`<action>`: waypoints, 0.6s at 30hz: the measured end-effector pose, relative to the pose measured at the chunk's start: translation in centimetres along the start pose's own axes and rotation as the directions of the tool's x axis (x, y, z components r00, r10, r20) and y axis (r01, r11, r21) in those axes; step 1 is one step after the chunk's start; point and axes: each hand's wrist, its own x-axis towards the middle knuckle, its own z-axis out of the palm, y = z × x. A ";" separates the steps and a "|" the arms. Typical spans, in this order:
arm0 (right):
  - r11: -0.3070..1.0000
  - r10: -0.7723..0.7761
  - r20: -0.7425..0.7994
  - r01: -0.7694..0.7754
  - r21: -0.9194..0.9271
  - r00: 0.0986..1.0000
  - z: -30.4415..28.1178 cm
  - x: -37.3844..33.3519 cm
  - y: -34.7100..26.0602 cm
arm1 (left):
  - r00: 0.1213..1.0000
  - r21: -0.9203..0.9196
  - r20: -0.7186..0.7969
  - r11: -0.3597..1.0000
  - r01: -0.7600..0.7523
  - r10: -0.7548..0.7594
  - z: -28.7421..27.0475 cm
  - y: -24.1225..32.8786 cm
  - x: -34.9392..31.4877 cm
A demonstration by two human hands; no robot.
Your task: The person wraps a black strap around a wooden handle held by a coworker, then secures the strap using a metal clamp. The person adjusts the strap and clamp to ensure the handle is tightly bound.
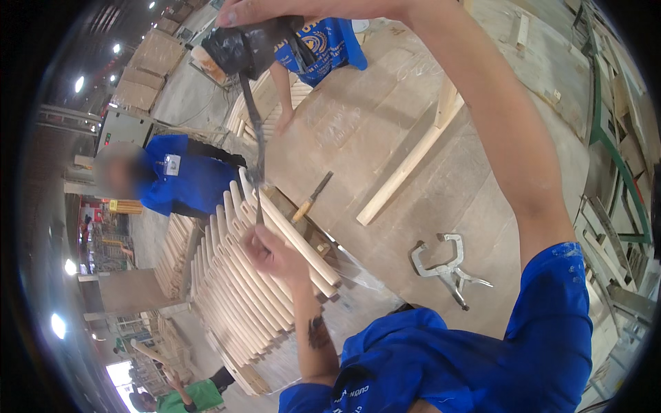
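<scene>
High at the top of the view, my right hand (258,9) is closed on a bundle of black plastic (251,48). A long dark strip (256,131) stretches down from the bundle. Its lower end runs to my left hand (275,253), whose fingers are pinched on it above a stack of pale wooden slats (241,292). Right of the strip, a chisel (313,197) with a wooden handle lies at the table's edge. A metal locking C-clamp (444,270) rests on the brown tabletop (358,138) near my body.
A long wooden bar (406,165) lies across the table under my right arm. One co-worker in blue (189,172) stands at the left, another (323,51) at the far side with a hand on the table. A person in green (196,398) is at lower left.
</scene>
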 end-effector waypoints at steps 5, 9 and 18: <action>0.991 -0.122 -0.026 0.121 -0.055 0.992 0.9 1.4 0.9 | 0.961 0.359 0.272 0.921 -0.150 0.050 -8.4 -5.2 -3.2; 0.994 0.022 0.015 -0.021 -0.107 1.000 0.8 1.3 0.7 | 0.805 0.260 0.571 0.966 0.011 -0.163 -5.6 -5.1 -4.7; 0.995 -0.047 0.028 0.050 -0.089 0.998 0.7 1.0 0.5 | 0.630 0.366 0.763 0.899 -0.240 -0.142 3.8 -8.2 -5.1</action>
